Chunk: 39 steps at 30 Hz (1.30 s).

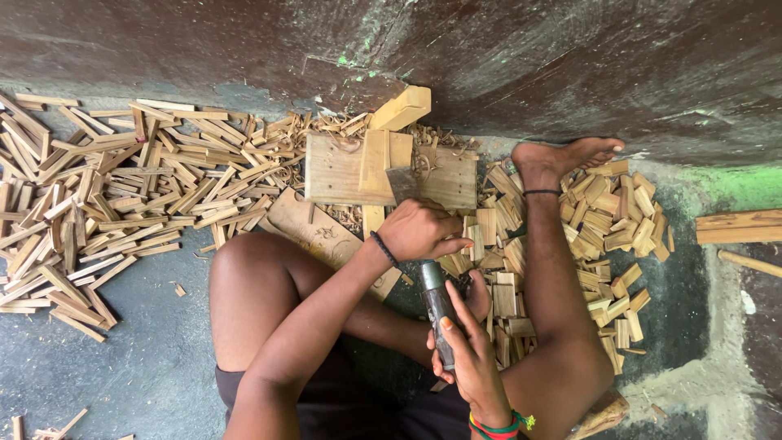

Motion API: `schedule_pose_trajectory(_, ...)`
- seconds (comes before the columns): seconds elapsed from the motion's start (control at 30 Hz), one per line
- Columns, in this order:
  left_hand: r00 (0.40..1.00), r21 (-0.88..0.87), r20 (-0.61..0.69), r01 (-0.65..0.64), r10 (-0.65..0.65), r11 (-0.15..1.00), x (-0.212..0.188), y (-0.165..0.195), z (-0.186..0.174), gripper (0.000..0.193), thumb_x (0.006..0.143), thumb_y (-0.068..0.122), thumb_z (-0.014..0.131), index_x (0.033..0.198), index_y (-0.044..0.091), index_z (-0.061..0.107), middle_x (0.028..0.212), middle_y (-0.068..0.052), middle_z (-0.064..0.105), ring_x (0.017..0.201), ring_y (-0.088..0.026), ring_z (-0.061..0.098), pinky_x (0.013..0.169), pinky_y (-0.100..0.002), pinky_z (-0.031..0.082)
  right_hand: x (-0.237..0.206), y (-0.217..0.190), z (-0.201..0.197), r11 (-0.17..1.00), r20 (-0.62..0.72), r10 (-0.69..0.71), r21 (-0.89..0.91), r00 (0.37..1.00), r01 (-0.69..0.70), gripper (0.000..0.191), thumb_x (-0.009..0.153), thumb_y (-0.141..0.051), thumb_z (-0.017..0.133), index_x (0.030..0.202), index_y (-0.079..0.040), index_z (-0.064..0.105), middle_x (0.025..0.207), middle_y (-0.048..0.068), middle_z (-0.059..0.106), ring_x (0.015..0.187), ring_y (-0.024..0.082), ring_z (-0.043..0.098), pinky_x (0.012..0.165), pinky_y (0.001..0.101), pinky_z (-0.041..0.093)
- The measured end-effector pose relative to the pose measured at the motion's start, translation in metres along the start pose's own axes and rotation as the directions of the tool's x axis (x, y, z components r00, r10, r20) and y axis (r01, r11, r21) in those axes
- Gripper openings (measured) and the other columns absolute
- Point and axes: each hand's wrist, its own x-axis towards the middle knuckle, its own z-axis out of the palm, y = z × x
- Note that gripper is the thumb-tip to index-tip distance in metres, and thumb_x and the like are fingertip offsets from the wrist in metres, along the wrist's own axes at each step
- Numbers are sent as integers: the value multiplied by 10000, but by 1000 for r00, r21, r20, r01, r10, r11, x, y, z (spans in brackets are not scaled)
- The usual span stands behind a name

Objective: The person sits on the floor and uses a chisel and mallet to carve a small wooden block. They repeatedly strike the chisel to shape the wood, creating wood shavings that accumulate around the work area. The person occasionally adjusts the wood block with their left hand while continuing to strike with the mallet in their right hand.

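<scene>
The small wooden piece [374, 160] stands on edge on the wooden block [330, 171], and a flat metal blade [402, 184] rests against its right side, just above the left hand [419, 229]. That hand is curled shut low on the blade, its grip closed around the part below the metal, so the piece sits just beyond the knuckles, touching the blade but not the fingers. The right hand [464, 346] has its grip wrapped around a dark metal rod [437, 308], held upright near the lap, well short of the blade and below it. To do this step well, I judge the blade should sit square across the top grain of the piece and stay steady, with the left fingers kept low and clear of the edge, and the rod should meet the blade's back flat rather than glancing. Outward from there, the block lies on the floor [130, 367] against a dark wall [570, 65]; a heap of long split strips [106, 204] spreads to the left, and shorter cut pieces [611, 220] lie around the bare foot [562, 156].
</scene>
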Motion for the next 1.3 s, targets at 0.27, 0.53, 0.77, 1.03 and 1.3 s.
schedule_pose_trajectory(0.27,995,-13,60,86,-85,996,-1,-4,3,416,935,488,693,787,103,745,618,-117,675,568,-328,677,543,-440,535,1,-3,1,998,1,39,-46,999,-39,634,999,-222,512,1605,-256,328,745,103,633,413,123,567,306,225,368)
schedule_pose_trajectory(0.53,969,-74,143,215,-203,974,-2,-10,0,410,927,475,685,730,118,728,637,-117,679,599,-337,674,577,-464,525,-1,-10,12,985,25,78,-159,997,-73,669,997,-205,520,1616,-291,280,734,108,637,431,145,603,305,239,392)
schedule_pose_trajectory(0.77,960,-68,196,217,-201,974,6,-13,-6,391,922,472,686,743,127,726,647,-131,677,624,-358,671,599,-483,527,-1,-24,18,979,22,118,-169,993,-113,696,991,-195,526,1618,-328,253,742,97,626,436,143,598,314,236,383)
schedule_pose_trajectory(1.03,938,-6,295,192,-181,981,-1,-25,-7,434,928,496,697,719,116,709,666,-132,688,650,-354,675,612,-478,522,9,0,35,985,25,139,-105,990,-136,768,983,-171,513,1631,-359,146,718,82,600,427,138,571,326,234,389)
schedule_pose_trajectory(1.3,965,13,252,79,-79,997,-7,-33,-1,379,907,478,706,718,151,735,690,-92,716,598,-321,680,559,-439,527,19,13,49,994,50,107,-31,993,-106,774,984,-184,529,1632,-338,136,714,69,582,418,146,548,340,257,433)
